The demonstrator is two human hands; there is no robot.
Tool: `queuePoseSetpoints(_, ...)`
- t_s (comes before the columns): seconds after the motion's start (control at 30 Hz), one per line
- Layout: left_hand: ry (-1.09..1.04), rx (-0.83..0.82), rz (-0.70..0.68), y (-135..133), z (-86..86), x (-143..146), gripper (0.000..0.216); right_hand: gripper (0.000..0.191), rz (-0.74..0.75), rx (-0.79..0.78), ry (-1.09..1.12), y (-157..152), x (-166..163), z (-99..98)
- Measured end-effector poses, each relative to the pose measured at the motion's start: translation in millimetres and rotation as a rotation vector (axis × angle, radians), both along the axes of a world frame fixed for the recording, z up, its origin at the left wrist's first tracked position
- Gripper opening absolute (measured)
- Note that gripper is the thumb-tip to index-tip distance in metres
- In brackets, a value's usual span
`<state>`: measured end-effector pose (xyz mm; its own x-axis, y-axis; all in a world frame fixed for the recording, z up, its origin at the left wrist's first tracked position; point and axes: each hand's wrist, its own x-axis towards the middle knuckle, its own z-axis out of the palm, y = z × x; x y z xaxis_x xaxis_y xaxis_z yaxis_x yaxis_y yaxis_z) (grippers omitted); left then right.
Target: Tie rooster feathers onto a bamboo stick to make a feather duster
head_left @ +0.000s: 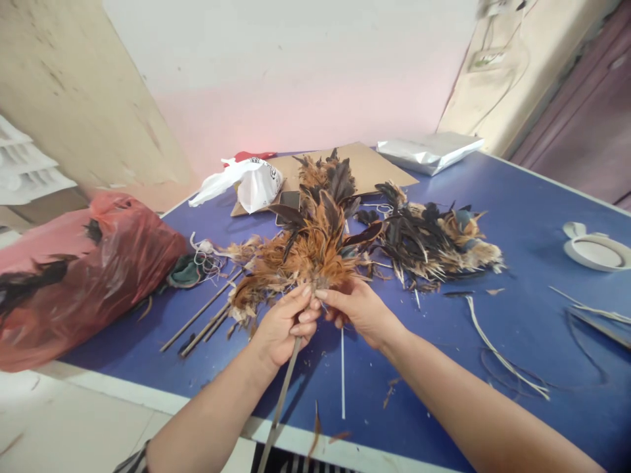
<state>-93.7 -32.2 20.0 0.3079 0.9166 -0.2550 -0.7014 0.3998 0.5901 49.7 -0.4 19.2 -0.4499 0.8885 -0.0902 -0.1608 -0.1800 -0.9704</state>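
My left hand (pixel 284 325) is closed around a thin stick (pixel 279 407) topped with a bunch of brown and black feathers (pixel 315 240), a feather duster head. My right hand (pixel 355 307) pinches the base of the feathers right beside the left fingers. The stick runs down past the table's front edge. Both hands sit over the blue table (pixel 517 315), near its front.
A loose feather pile (pixel 434 243) lies right of the hands. Spare sticks (pixel 202 318) lie to the left beside a red plastic bag (pixel 83 276). Behind are a white bag (pixel 249 184), cardboard (pixel 367 167) and a silver packet (pixel 428 152). A tape roll (pixel 596 253) and pale strips (pixel 497 351) lie right.
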Motion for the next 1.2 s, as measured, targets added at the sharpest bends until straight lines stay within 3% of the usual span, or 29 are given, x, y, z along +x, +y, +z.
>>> queuePoseSetpoints(0.1,0.03,0.023,0.007,-1,2.1,0,0.007,0.032,0.063,-0.043,-0.023,1,1,-3.8)
queuePoseSetpoints(0.23,0.115,0.079,0.045,0,3.3,-2,0.011,0.024,-0.064,0.158,-0.101,-1,4,-3.5)
queuePoseSetpoints(0.4,0.243,0.12,0.111,1,4.1,1,0.021,0.019,-0.165,0.565,-0.371,-10,12,4.7)
queuePoseSetpoints(0.53,0.366,0.174,0.147,-2,10.4,10,0.024,0.022,-0.152,1.008,-0.653,-18,19,10.3)
queuePoseSetpoints(0.63,0.484,0.224,0.157,-6,18.8,18,0.022,0.024,-0.106,1.177,-0.816,-20,24,14.3)
queuePoseSetpoints(0.97,0.963,0.532,0.338,-26,31.7,20,0.005,0.022,-0.166,1.115,-0.61,-26,26,24.4)
queuePoseSetpoints(1.2,1.195,0.727,0.35,-36,36.1,20,0.018,0.025,-0.164,1.076,-0.582,-25,24,26.0)
